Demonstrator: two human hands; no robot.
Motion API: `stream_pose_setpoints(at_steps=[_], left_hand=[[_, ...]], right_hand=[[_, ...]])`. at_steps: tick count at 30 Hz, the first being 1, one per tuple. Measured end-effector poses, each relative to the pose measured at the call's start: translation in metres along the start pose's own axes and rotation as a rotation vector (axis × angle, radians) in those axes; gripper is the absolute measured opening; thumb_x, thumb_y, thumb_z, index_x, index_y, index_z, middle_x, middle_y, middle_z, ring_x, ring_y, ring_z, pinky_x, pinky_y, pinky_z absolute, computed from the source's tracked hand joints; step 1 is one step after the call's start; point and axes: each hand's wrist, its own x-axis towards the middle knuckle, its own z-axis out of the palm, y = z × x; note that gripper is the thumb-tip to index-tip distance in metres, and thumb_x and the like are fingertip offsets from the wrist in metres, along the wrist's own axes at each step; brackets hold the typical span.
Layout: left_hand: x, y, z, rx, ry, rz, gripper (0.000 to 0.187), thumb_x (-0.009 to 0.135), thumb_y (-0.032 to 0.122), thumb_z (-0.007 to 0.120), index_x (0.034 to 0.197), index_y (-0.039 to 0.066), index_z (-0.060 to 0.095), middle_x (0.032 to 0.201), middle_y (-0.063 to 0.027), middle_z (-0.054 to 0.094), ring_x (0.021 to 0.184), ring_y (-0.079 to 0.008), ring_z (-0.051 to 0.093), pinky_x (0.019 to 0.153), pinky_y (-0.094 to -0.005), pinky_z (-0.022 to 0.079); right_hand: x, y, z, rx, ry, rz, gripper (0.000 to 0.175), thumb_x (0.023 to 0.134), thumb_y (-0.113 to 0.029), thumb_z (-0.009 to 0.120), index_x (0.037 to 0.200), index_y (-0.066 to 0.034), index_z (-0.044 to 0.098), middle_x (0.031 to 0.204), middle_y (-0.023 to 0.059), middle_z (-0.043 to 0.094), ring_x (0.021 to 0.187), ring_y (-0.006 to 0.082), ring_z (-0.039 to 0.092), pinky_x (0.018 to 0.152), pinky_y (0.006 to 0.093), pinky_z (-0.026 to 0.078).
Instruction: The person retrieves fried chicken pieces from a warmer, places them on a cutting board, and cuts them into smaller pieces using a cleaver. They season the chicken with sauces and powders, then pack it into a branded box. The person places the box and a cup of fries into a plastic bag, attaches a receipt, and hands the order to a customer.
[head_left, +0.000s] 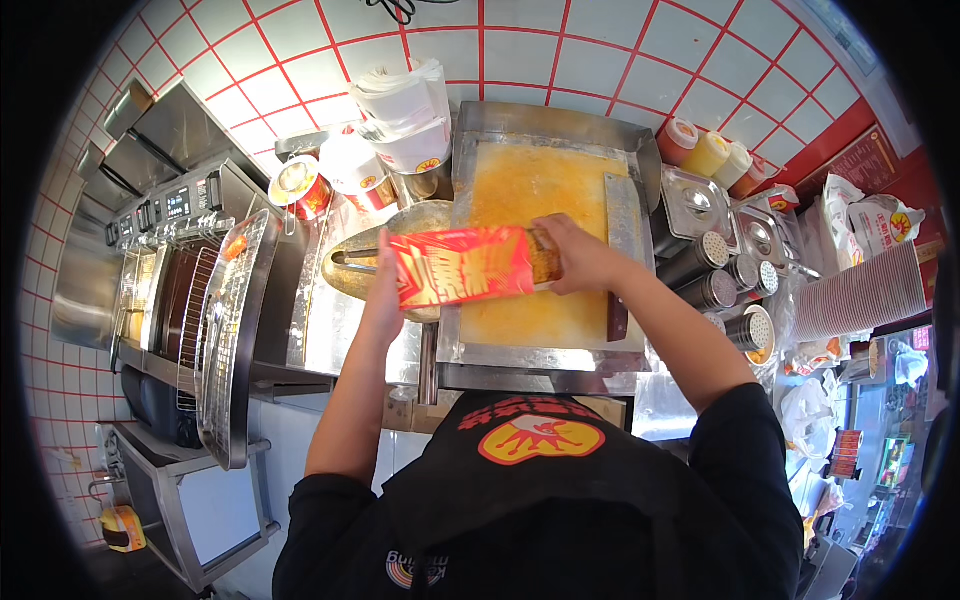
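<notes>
Between my hands is a red and yellow printed paper food sleeve (469, 266), held above the cutting board and slightly blurred. My left hand (388, 289) grips its left end. At the other end, browned food (544, 255) shows at the opening, and my right hand (574, 253) is closed around that end. Beneath lies a yellow-stained cutting board (540, 180) in a steel tray. A cleaver (624, 217) with a dark handle rests along the board's right side. Left of the board sits a metal scoop-like pan (424, 217) with tongs (354, 259) in it, partly hidden by the sleeve.
A wire rack on a steel tray (240, 330) juts out beside the fryers (176, 206) on the left. Paper bags (405, 112) stand behind. Shakers (701, 255), lidded steel containers (696, 199), sauce bottles (712, 154) and stacked paper cups (859, 292) crowd the right.
</notes>
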Motion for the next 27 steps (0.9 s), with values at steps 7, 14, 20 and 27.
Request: stream_pose_setpoints(at_steps=[7,14,20,27], left_hand=[[0.015,0.003,-0.003,-0.059,0.032,0.012,0.075,0.094,0.055,0.027,0.145,0.007,-0.001,0.151,-0.0112,0.009,0.137,-0.0234,0.018,0.110,-0.0354,0.022],[0.020,-0.006,0.024,-0.155,0.048,-0.121,0.057,0.094,0.048,0.036,0.137,0.011,0.033,0.132,-0.0088,0.044,0.120,-0.0253,0.044,0.100,-0.0421,0.038],[-0.003,0.072,0.099,-0.113,-0.028,0.036,0.068,0.093,0.056,0.026,0.141,0.009,0.024,0.145,-0.0094,0.026,0.133,-0.0282,0.027,0.107,-0.0461,0.027],[-0.078,0.067,0.231,-0.233,-0.318,0.028,0.059,0.097,0.045,0.022,0.141,0.006,0.023,0.145,-0.0099,0.027,0.133,-0.0269,0.028,0.108,-0.0445,0.026]], right_hand=[[-0.010,0.021,0.007,0.433,0.132,0.140,0.084,0.079,-0.033,0.066,0.142,-0.0054,0.018,0.141,0.0162,0.027,0.123,0.0262,0.039,0.099,0.0334,0.037],[0.011,0.000,0.089,1.155,0.490,0.196,0.071,0.094,-0.051,0.034,0.144,-0.0052,0.012,0.146,0.0110,0.023,0.135,0.0211,0.021,0.109,0.0337,0.020],[-0.037,-0.054,0.011,1.115,0.642,0.024,0.080,0.093,-0.053,0.036,0.143,0.0002,0.002,0.151,0.0163,0.006,0.139,0.0244,0.008,0.111,0.0327,0.012],[-0.202,-0.078,-0.058,1.267,0.868,0.065,0.074,0.094,-0.046,0.041,0.145,-0.0052,0.005,0.151,0.0153,0.006,0.136,0.0196,0.016,0.106,0.0310,0.024]])
